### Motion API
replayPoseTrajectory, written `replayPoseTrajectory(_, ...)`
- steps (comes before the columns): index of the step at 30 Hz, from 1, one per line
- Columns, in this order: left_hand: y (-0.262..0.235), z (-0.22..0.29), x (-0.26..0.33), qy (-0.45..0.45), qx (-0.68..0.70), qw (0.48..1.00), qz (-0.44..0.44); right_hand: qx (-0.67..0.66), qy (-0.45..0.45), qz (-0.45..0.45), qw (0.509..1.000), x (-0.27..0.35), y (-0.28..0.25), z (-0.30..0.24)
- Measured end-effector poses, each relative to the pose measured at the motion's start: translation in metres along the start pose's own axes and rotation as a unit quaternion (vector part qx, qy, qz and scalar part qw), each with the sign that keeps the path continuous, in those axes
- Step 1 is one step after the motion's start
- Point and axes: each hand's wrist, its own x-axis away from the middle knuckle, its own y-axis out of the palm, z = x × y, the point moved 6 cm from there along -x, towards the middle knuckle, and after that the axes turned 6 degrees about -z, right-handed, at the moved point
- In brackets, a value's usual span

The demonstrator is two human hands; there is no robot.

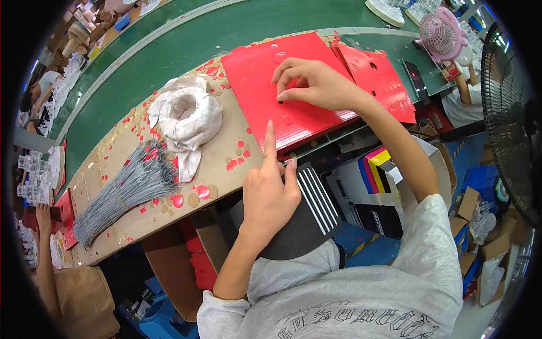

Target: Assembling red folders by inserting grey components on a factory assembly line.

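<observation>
A red cardboard sheet (251,68) lies flat at the table's front edge, apparently on top of others. My right hand (316,85) is over its middle, thumb and fingertips brought together at a small dark spot on the surface. Whether that spot is a hole or a small piece in the pinch cannot be made out. My left hand (271,195) is at the sheet's near left corner, index finger and thumb stretched out and apart, the other fingers curled. No object shows in it. More red sheets (375,73) with round holes lie to the right.
Left of the sheet are a coiled white cloth (192,121) and a tied bundle of grey wires (124,192). Red and brown punched discs (195,199) litter the cardboard cover. A green conveyor (226,39) runs behind. A black fan (514,124) stands at right; a striped black board (305,220) covers my lap.
</observation>
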Motion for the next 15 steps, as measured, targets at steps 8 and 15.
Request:
replayPoseTrajectory(8,0.011,0.012,-0.002,0.088,0.036,0.995,-0.021,0.014,0.046,-0.103,0.994,-0.012,0.012,0.009)
replayPoseTrajectory(15,0.013,0.010,-0.007,0.060,-0.196,0.978,0.041,0.041,0.024,-0.051,0.998,-0.011,0.016,0.005)
